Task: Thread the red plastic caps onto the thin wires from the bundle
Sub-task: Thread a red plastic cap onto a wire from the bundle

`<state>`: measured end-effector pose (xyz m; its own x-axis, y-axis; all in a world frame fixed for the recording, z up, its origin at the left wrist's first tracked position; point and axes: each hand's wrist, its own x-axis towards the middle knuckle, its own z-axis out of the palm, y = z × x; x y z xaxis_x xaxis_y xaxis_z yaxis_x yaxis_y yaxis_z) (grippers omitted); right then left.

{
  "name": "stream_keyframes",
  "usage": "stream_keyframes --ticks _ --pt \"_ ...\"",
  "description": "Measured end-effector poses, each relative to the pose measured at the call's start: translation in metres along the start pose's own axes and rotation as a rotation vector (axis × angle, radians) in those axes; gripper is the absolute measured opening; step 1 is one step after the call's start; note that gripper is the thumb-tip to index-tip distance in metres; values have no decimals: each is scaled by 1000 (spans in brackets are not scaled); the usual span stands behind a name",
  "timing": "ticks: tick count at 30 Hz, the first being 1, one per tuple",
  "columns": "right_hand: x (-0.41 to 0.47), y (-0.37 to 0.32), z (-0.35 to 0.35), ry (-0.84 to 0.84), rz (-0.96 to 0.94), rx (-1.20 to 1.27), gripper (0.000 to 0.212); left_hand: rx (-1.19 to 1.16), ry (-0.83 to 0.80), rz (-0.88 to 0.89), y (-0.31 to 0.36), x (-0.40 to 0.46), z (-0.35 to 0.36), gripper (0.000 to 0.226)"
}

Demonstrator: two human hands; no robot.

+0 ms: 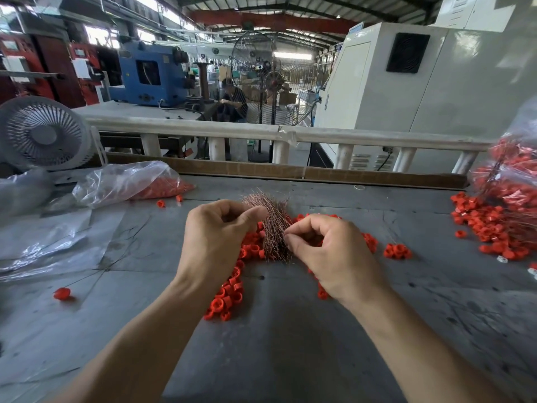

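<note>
both hands curled: left hand (216,237) grips the wire bundle (271,225) upright mid-desk (290,344), right hand (328,251) pinches its strands, over red caps (229,295).

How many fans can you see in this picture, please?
3: a small white desk fan at the table's far left, a tall black pedestal fan beyond the railing, and a vent fan in the white cabinet. Others may be hidden.

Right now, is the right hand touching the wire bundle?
Touching. The head view shows the right hand with thumb and forefinger pinching strands on the right side of the wire bundle, no gap visible; the left hand holds the bundle's other side.
</note>
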<state>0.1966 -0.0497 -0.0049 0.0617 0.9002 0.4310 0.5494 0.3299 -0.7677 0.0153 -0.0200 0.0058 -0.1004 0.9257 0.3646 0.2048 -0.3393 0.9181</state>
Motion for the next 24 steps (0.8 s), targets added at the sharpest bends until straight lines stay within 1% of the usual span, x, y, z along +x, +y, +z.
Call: stream_keyframes --ticks 4,9,11,13,16,19,21,24 --pt "-2 -3 2 -58 -40 -90 9 -52 23 -35 -1 1 0 40" --pt "-5 -6 8 -172 -60 -154 7 -72 23 -49 -3 2 -1 43" --pt "-6 -6 8 -200 -46 -106 8 -80 14 -55 -4 3 -2 45" --pt "-6 -5 5 -239 -4 -30 10 -106 -38 -72 -4 5 -3 45" --pt "-3 -4 -1 -260 52 118 11 -152 -189 -84 -4 6 -2 43" --pt "-1 -6 -4 -215 77 256 11 -175 -319 -67 -3 2 3 35" --pt "-2 -8 -1 -201 125 336 7 -208 -348 -55 -3 0 5 30" --pt "-3 -9 5 -202 229 404 4 -269 -362 -50 -5 -2 9 32"
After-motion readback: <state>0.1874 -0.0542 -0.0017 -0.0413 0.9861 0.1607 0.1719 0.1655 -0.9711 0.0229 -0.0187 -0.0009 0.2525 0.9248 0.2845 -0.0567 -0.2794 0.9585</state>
